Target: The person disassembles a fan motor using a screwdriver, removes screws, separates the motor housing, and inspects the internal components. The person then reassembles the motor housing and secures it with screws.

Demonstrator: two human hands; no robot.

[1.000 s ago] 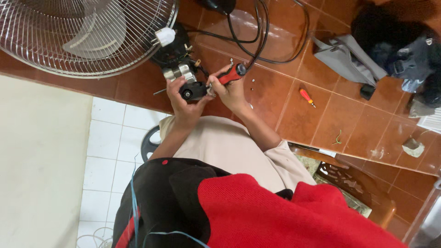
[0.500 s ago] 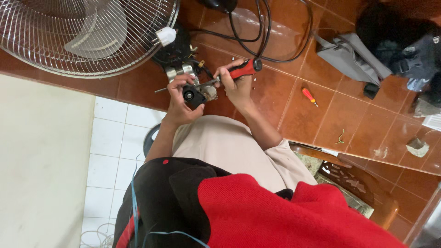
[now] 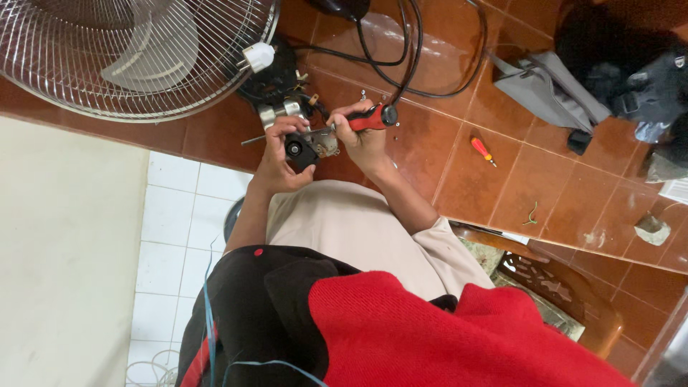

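Note:
My left hand (image 3: 281, 159) grips a small black motor part (image 3: 299, 149) with a round hole in its face. My right hand (image 3: 367, 137) is closed around a screwdriver with a red and black handle (image 3: 373, 116). Its shaft points left into the metal piece (image 3: 326, 142) attached to the motor part. A thin metal rod (image 3: 252, 140) sticks out to the left past my left hand. Both hands are held close together above my beige-clad knees (image 3: 344, 229), over the brown tiled floor.
A fan with a wire grille (image 3: 129, 57) lies at the upper left, with a white plug (image 3: 258, 56) and black cables (image 3: 408, 50) beside it. A grey bag (image 3: 545, 89), a small red screwdriver (image 3: 481, 150) and a wooden chair (image 3: 559, 287) are to the right.
The screwdriver handle rose and swung right half a second ago, then came back down closer to the motor part. My left hand has stayed nearly in place.

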